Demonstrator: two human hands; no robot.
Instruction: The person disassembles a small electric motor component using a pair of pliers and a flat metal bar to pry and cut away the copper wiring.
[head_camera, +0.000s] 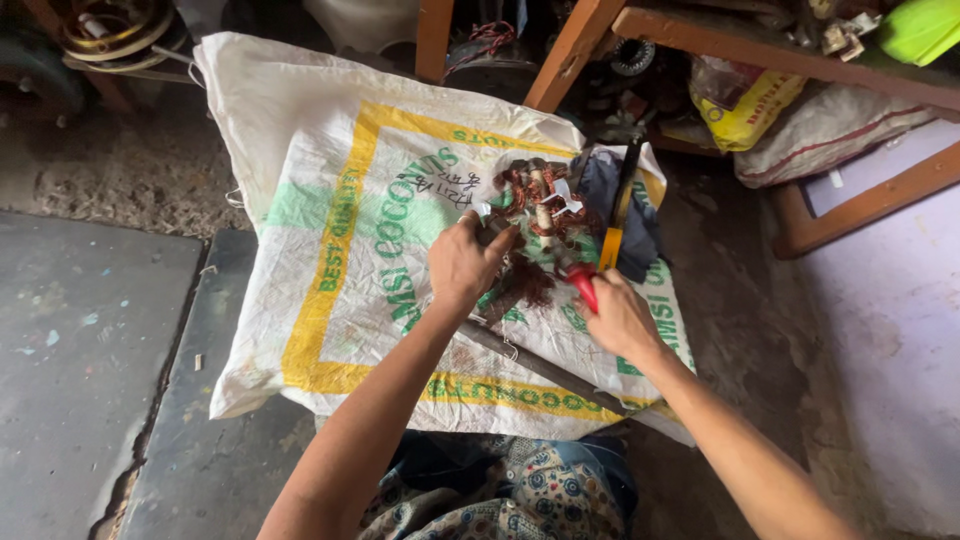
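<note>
Copper coil lies just beyond both hands.

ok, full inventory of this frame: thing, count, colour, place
woven sack: 1, white with yellow border and green print, spread on the floor as a work mat
copper winding bundle: 1, reddish-brown with white strips, centre of the sack
metal rod: 1, dark grey, lying diagonally on the sack's near edge
yellow-handled tool: 1, yellow and black, beside the bundle on a dark blue cloth
red-handled tool: 1, red, in the right hand
wooden frame: 1, brown, top of view
yellow bag: 1, under the frame, top right
left hand: gripping the bundle's edge
right hand: closed on the red-handled tool
</note>
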